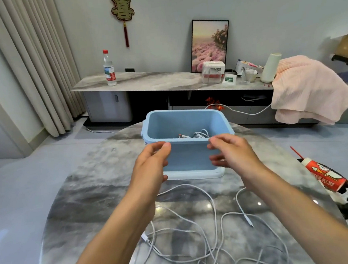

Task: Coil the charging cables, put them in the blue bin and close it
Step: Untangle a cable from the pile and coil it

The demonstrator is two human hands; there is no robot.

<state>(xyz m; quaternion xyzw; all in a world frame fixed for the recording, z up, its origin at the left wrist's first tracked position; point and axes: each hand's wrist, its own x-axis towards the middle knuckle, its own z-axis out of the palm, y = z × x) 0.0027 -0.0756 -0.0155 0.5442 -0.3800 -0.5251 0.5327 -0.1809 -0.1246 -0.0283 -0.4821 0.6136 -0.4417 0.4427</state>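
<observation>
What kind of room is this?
Probably a living room at home: a long low cabinet against the wall, a framed flower picture on it, curtains, and a round marble table.

The single head view looked forward and down from above the round table (74,202); both forearms reached in from the bottom edge; the blue bin (186,128) sat close at centre; the sideboard (144,82) and wall stood far behind.

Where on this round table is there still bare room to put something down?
The table is bare left of the blue bin and left hand, out to the edge. A smaller patch lies between the bin and the red carton. Loose white cables crowd the near middle.
</observation>
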